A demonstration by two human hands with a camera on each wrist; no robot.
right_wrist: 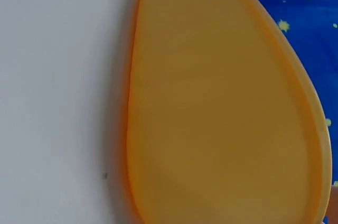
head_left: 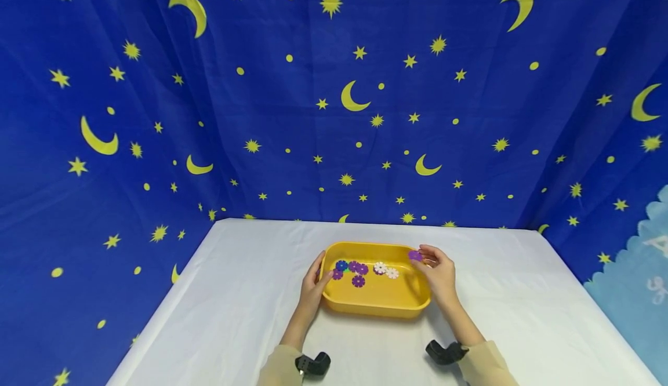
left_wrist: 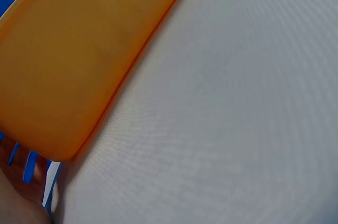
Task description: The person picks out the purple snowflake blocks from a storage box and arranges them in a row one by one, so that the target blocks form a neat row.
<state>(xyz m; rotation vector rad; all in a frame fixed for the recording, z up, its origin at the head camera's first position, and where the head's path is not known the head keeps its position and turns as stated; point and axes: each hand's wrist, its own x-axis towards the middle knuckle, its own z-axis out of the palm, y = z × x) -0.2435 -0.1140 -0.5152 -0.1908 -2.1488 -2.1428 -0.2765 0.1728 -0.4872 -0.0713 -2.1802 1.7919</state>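
Head view, lower center: a person's right hand (head_left: 439, 269) pinches a flat, notched purple disc (head_left: 414, 255) at the upper right corner of a yellow tub (head_left: 374, 309); the left hand (head_left: 312, 286) grips the tub's left end. Left wrist: tub, upper left. Right wrist: tub, center.

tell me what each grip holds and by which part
Right grip: a purple flower-shaped disc, by its right edge. Left grip: the yellow tub, by its left-end rim.

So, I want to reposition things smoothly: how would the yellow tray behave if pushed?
The yellow tray would probably slide rather than tip, being wide and shallow. Its smooth, plastic-looking walls suggest it's fairly stiff. The flower-shaped discs lying inside might shift.
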